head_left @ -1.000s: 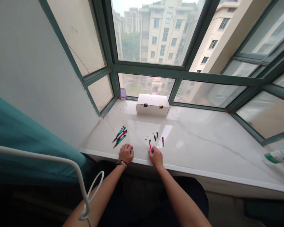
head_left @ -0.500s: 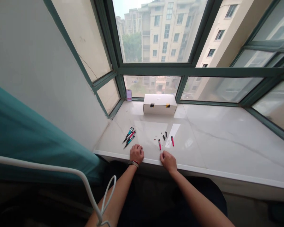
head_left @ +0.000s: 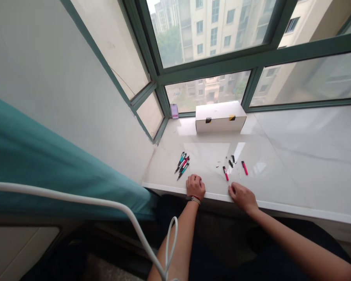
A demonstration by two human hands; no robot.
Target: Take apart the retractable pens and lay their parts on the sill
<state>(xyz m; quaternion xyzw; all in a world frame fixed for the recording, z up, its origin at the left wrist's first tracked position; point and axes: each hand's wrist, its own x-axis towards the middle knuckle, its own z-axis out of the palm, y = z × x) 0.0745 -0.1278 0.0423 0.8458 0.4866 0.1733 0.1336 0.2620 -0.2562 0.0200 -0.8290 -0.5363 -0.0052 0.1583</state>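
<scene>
My left hand [head_left: 195, 186] rests curled on the front edge of the white sill, fingers folded with nothing visible in them. Just beyond it lies a small pile of pens [head_left: 182, 165], turquoise, red and black. My right hand [head_left: 243, 196] is also closed in a loose fist at the edge, apparently holding nothing. Close to its knuckles is a red pen part with a black end [head_left: 225, 173]. A second red pen part [head_left: 244, 168] lies to the right. Between them are black pen pieces [head_left: 231, 163], a thin clear strip, possibly a refill [head_left: 240, 171], and tiny parts [head_left: 217, 166].
A white box [head_left: 219, 124] with black-and-yellow tabs stands at the back against the window. A purple card-like object [head_left: 174, 111] leans in the corner. A teal curtain [head_left: 61, 156] hangs on the left. A white cable or tube [head_left: 117, 203] crosses before my left arm.
The view has turned left and tilted, so everything sits further right in the picture. Both hands stay closed at the sill edge, and the pens and parts keep their places.
</scene>
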